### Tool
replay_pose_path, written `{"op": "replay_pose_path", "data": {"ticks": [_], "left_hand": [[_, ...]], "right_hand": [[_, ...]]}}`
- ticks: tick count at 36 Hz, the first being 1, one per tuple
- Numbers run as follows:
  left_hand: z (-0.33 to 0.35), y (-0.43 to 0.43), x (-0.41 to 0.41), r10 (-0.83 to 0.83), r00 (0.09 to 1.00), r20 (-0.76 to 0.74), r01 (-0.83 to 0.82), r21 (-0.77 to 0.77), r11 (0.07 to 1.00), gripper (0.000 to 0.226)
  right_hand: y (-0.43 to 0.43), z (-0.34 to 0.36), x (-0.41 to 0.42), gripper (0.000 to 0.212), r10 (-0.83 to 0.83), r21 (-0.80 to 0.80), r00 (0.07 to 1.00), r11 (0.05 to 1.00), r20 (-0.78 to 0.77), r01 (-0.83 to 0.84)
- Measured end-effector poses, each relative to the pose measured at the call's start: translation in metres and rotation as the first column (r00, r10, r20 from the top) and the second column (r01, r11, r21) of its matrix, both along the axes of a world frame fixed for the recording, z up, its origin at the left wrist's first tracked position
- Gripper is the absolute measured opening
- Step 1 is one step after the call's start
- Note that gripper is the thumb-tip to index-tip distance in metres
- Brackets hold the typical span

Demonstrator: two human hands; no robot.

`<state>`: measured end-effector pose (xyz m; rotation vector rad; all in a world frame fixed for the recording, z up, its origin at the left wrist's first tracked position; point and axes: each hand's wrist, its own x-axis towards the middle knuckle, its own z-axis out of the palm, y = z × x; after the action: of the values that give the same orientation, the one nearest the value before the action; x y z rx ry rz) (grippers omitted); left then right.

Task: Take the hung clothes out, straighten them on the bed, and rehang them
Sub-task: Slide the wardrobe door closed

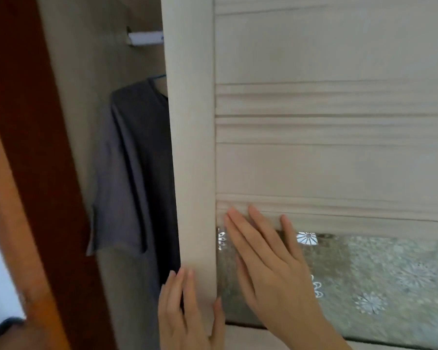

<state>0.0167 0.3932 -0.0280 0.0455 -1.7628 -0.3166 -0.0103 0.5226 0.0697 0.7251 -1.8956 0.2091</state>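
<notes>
— So, where does the grey garment [132,160] hang, taken from the wardrobe door [314,160]?

— Behind it and to its left. It hangs in the open gap just left of the door's stile [192,147], long axis straight down, with one sleeve showing. Its right half is hidden behind the stile. A hanger [159,77] shows at the collar and disappears behind the stile, and the rail [144,37] runs in behind the door, high above.

— And the hands?

— Both are low on the door, well below the garment's collar. The left hand [185,314] grasps the stile, fingers over its left edge and thumb on its front face. The right hand [266,261] lies flat and released just right of the stile, fingers straight across the lowest slat and the patterned glass [390,274].

— Which is nearer the garment?

— The left, clearly. Its fingers sit on the very edge the garment hangs behind, while the right lies on the far side of the stile.

— So what does the next move turn on?

— I'd judge the door has to go further right, away from the brown frame [36,173] at the gap's far left, until the hanger is clear. The reach then goes up and left from the stile, toward the hook rather than the hem.
</notes>
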Motion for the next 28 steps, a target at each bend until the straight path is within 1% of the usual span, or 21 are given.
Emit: {"op": "replay_pose_path", "data": {"ticks": [2,4,7,9,11,13,16,20,23,25,28], "left_hand": [[0.002,-0.018,-0.001,0.053,0.998,0.023,-0.053,-0.007,0.999,0.061],[-0.004,-0.040,0.000,0.158,0.983,0.089,-0.149,-0.097,0.984,0.060],[-0.006,-0.069,0.000,0.263,0.953,0.147,-0.233,-0.191,0.953,0.061],[-0.006,-0.086,0.003,0.308,0.935,0.174,-0.276,-0.187,0.943,0.058],[-0.003,-0.099,0.006,0.352,0.916,0.190,-0.325,-0.161,0.932,0.054],[0.000,-0.112,0.009,0.369,0.909,0.192,-0.346,-0.146,0.927,0.052],[-0.001,-0.128,0.009,0.390,0.908,0.150,-0.378,-0.104,0.920,0.048],[0.002,-0.152,0.011,0.409,0.892,0.192,-0.404,-0.069,0.912,0.046],[0.004,-0.167,0.010,0.414,0.890,0.193,-0.414,-0.043,0.909,0.047],[0.004,-0.174,0.008,0.405,0.896,0.182,-0.408,-0.024,0.913,0.049],[0.008,-0.171,0.007,0.330,0.932,0.151,-0.329,-0.033,0.944,0.045]], "right_hand": [[-0.021,0.000,-0.001,0.057,0.018,0.009,1.000,1.000,0.001,-0.018],[-0.041,0.001,-0.002,0.056,0.038,0.022,0.999,0.999,-0.001,-0.038],[-0.069,0.003,-0.003,0.059,0.061,0.061,0.998,0.996,0.023,-0.062],[-0.087,0.005,-0.003,0.061,0.080,0.077,0.996,0.994,0.030,-0.082],[-0.105,0.008,-0.002,0.057,0.103,0.078,0.994,0.991,0.028,-0.105],[-0.121,0.010,-0.001,0.054,0.125,0.084,0.992,0.988,0.033,-0.128],[-0.144,0.012,-0.001,0.053,0.155,0.095,0.986,0.983,0.061,-0.160],[-0.172,0.013,-0.002,0.055,0.163,0.117,0.983,0.978,0.088,-0.173],[-0.187,0.015,-0.001,0.057,0.192,0.136,0.973,0.969,0.125,-0.209],[-0.194,0.015,0.001,0.058,0.208,0.131,0.967,0.965,0.150,-0.228],[-0.197,0.014,0.003,0.058,0.193,0.114,0.966,0.970,0.170,-0.214]]}}
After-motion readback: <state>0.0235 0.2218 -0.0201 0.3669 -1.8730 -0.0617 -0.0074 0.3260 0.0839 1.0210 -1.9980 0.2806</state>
